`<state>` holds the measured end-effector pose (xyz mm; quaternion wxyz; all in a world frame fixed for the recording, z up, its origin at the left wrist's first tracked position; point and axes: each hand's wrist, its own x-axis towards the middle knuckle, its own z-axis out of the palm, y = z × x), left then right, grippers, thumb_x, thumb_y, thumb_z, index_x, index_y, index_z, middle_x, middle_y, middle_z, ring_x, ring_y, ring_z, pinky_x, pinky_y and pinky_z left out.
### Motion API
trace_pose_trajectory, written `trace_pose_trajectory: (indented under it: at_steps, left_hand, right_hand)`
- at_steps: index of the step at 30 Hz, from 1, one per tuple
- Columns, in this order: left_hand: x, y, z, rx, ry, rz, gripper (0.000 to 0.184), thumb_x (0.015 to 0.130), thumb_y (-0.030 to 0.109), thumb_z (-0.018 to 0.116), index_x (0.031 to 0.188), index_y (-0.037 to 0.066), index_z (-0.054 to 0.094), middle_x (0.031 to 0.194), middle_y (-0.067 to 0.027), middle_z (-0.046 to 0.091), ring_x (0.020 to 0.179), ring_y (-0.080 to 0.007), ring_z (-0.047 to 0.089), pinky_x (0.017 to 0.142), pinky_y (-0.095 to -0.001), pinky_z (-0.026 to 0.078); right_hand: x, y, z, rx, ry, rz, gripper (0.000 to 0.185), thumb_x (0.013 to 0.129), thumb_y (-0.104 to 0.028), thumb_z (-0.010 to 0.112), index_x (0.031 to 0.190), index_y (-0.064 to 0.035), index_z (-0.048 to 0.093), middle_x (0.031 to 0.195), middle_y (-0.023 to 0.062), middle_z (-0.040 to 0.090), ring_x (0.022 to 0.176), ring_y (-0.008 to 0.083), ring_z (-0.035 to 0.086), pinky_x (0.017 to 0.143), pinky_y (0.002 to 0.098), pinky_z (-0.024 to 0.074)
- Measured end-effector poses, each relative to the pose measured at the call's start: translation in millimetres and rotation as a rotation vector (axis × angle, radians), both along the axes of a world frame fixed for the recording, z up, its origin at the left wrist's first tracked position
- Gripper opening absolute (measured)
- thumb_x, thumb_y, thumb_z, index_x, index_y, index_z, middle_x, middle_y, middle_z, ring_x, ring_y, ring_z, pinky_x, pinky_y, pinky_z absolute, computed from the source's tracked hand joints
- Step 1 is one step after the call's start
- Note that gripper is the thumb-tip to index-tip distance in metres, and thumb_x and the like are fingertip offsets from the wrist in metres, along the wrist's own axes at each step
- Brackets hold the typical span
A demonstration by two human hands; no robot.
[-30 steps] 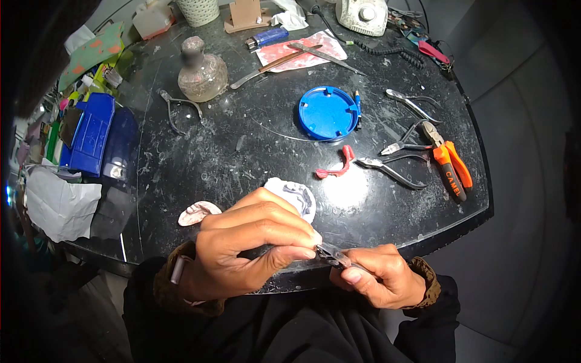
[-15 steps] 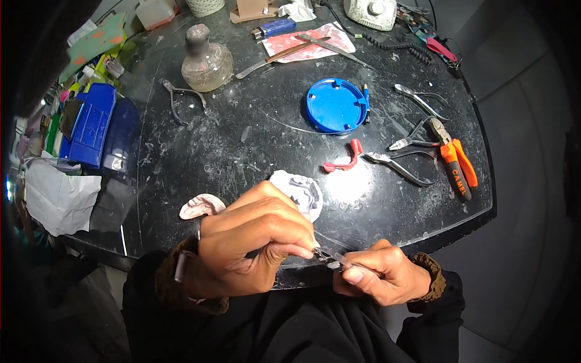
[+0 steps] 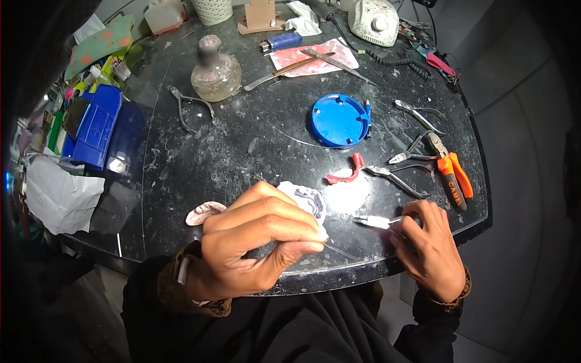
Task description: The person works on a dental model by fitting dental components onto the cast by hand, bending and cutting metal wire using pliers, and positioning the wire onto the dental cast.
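My left hand (image 3: 260, 242) is pinched closed above the table's front edge, with a thin wire between thumb and forefinger; most of that wire is hidden. Beyond it lies a white dental cast (image 3: 305, 201), partly covered by my fingers, and a pinkish cast piece (image 3: 204, 213) sits to its left. My right hand (image 3: 431, 248) is low over the table at the right, fingers curled on the handles of small metal pliers (image 3: 376, 222) whose jaws point left. A red curved piece (image 3: 347, 171) lies behind these pliers.
Orange-handled cutters (image 3: 454, 175) and several pliers (image 3: 396, 180) lie at the right. A blue round lid (image 3: 340, 121) is at the centre. Behind stand a glass bottle (image 3: 216, 77) and knives on red-stained paper (image 3: 336, 55). A blue box (image 3: 97, 130) and crumpled paper (image 3: 63, 192) are left.
My right hand has moved right, away from my left hand, bringing the small pliers down to the table. My left hand keeps its pinch. The view has shifted slightly.
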<state>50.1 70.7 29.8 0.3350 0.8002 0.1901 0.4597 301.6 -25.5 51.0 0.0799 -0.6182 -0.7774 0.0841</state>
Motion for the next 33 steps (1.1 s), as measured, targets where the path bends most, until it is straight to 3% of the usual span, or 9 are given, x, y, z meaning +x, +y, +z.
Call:
trace_pose_trajectory:
  at_steps: [2,5,10,19,22,25,26,30,33]
  left_hand:
    - [0,-1,-1,0.001,0.005,-0.011,0.012,0.080,0.011,0.073,0.077,0.003,0.066,0.077,-0.0081,0.069,0.071,-0.0199,0.062,0.067,-0.0295,0.050]
    - [2,-2,-1,-0.006,0.015,-0.032,0.009,0.077,0.007,0.074,0.078,0.002,0.067,0.078,-0.0093,0.070,0.071,-0.0205,0.062,0.067,-0.0297,0.050]
    - [1,-3,-3,-0.099,-0.005,-0.031,0.007,0.075,0.003,0.072,0.081,0.000,0.070,0.081,-0.0105,0.070,0.076,-0.0199,0.064,0.070,-0.0299,0.050]
    - [-4,4,-2,-0.400,-0.111,-0.033,0.007,0.078,-0.002,0.066,0.084,-0.001,0.070,0.085,-0.0114,0.070,0.081,-0.0212,0.065,0.077,-0.0315,0.050]
    - [-10,7,-1,-0.392,0.004,-0.078,0.024,0.074,0.006,0.071,0.097,-0.003,0.068,0.094,-0.0132,0.068,0.085,-0.0223,0.063,0.076,-0.0325,0.051]
    - [-3,7,21,-0.228,0.392,0.155,0.057,0.066,0.016,0.075,0.116,-0.006,0.058,0.110,-0.0192,0.061,0.093,-0.0251,0.056,0.069,-0.0314,0.048]
    - [-4,6,15,-0.108,0.575,0.210,0.087,0.056,0.024,0.082,0.130,-0.005,0.045,0.121,-0.0202,0.052,0.102,-0.0298,0.051,0.077,-0.0351,0.047]
    - [-3,0,-9,-0.119,0.681,0.183,0.095,0.054,0.026,0.085,0.131,-0.006,0.040,0.118,-0.0199,0.047,0.107,-0.0339,0.046,0.092,-0.0428,0.039]
    - [-2,1,-13,-0.113,0.703,0.191,0.087,0.056,0.023,0.084,0.126,-0.005,0.043,0.115,-0.0189,0.047,0.104,-0.0339,0.047,0.090,-0.0427,0.039]
  right_hand:
    - [-1,0,1,0.084,-0.013,-0.045,0.026,0.068,-0.005,0.075,0.089,-0.0017,0.061,0.102,0.0128,0.058,0.096,0.0304,0.057,0.094,0.0445,0.0413]
    - [-22,8,8,0.364,0.347,0.121,0.026,0.072,-0.011,0.072,0.095,-0.0014,0.066,0.100,0.0133,0.064,0.095,0.0286,0.064,0.092,0.0457,0.0473]
    - [-53,44,6,0.585,0.591,0.543,0.026,0.067,-0.005,0.068,0.087,0.0105,0.066,0.087,0.0182,0.066,0.077,0.0265,0.068,0.070,0.0335,0.0575]
    - [-55,75,13,0.466,0.631,0.552,0.021,0.067,0.000,0.077,0.086,0.0039,0.069,0.086,0.0163,0.069,0.079,0.0250,0.069,0.073,0.0354,0.0582]
    - [-53,81,3,0.534,0.642,0.524,0.024,0.065,0.003,0.079,0.086,0.0028,0.068,0.082,0.0154,0.069,0.076,0.0246,0.070,0.069,0.0334,0.0574]
    - [-49,88,-4,0.525,0.652,0.478,0.028,0.064,0.006,0.080,0.087,0.0020,0.066,0.079,0.0147,0.069,0.075,0.0242,0.070,0.066,0.0319,0.0565]
    - [-46,90,-6,0.500,0.659,0.471,0.028,0.064,0.006,0.080,0.087,0.0021,0.064,0.079,0.0148,0.069,0.077,0.0241,0.071,0.066,0.0321,0.0565]
    - [-45,89,-17,0.377,0.695,0.444,0.037,0.067,0.006,0.079,0.095,0.0028,0.057,0.084,0.0136,0.069,0.082,0.0235,0.071,0.071,0.0322,0.0566]
    - [-47,88,-25,0.340,0.688,0.443,0.046,0.068,0.007,0.079,0.105,0.0028,0.051,0.090,0.0137,0.068,0.083,0.0240,0.071,0.074,0.0318,0.0564]
